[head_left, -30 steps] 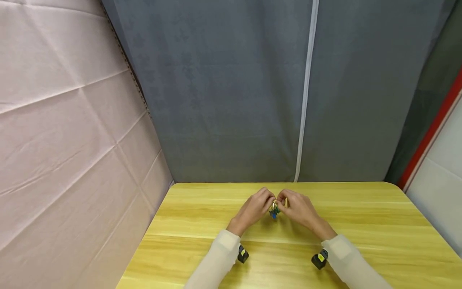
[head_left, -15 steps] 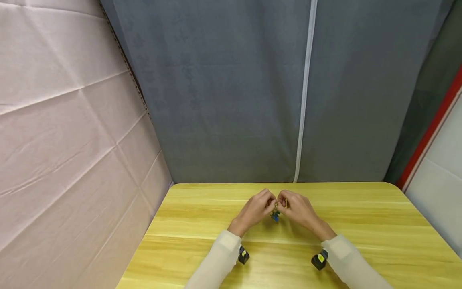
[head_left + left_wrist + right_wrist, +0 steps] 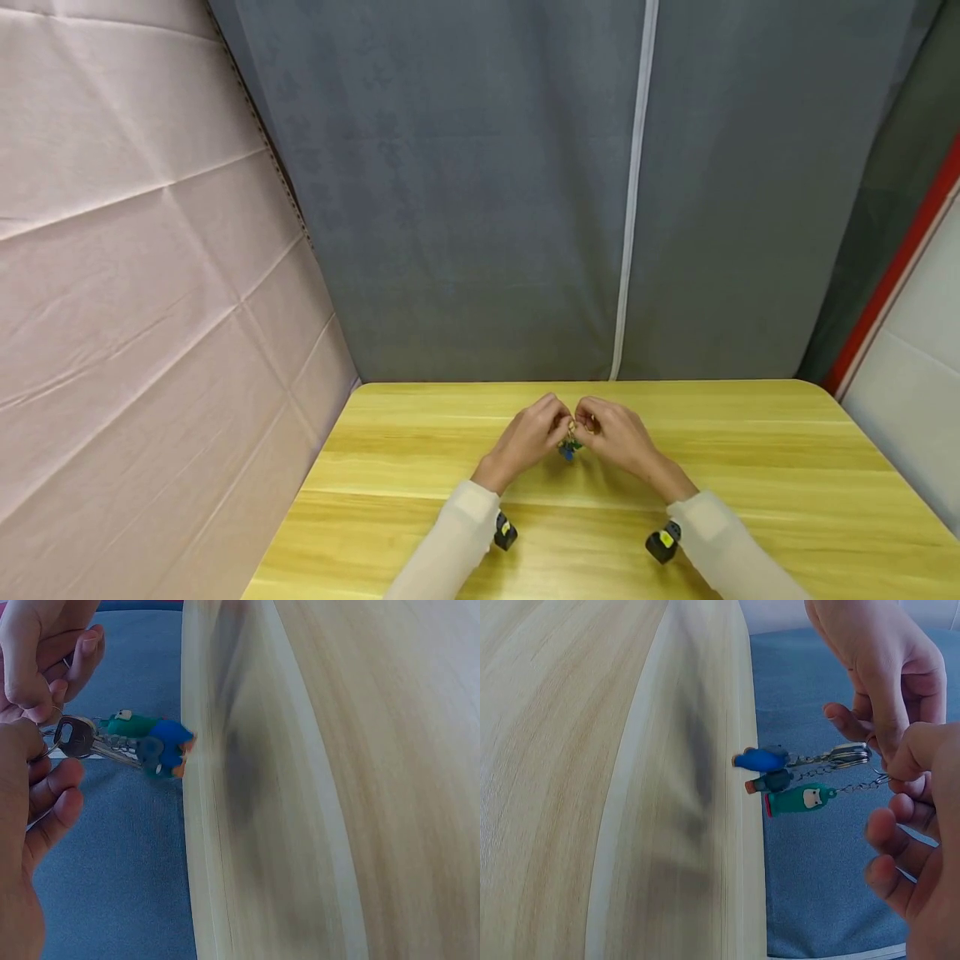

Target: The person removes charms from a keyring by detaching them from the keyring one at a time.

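Observation:
A bunch of keys (image 3: 567, 450) with small charms hangs between both hands, over the table. My left hand (image 3: 531, 433) pinches the key ring (image 3: 51, 748), from which metal keys (image 3: 77, 737) hang. Facing it, my right hand (image 3: 618, 433) pinches the ring's other side, beside the chain of the green figure charm (image 3: 801, 799); the fingertips hide most of the ring. Blue (image 3: 761, 760) and dark teal (image 3: 772, 781) charms dangle on short chains next to the keys. The fingertips of both hands almost meet.
A wood-grain table (image 3: 420, 467) lies beneath the hands. Behind it hangs a grey curtain (image 3: 480, 208) with a pale vertical strip (image 3: 636, 183). A pale pinkish cloth wall (image 3: 150, 292) stands to the left, and a white panel (image 3: 915, 358) with a red edge to the right.
The charms sway slightly and turn below the fingers. Both hands stay almost in place, with small finger movements at the ring.

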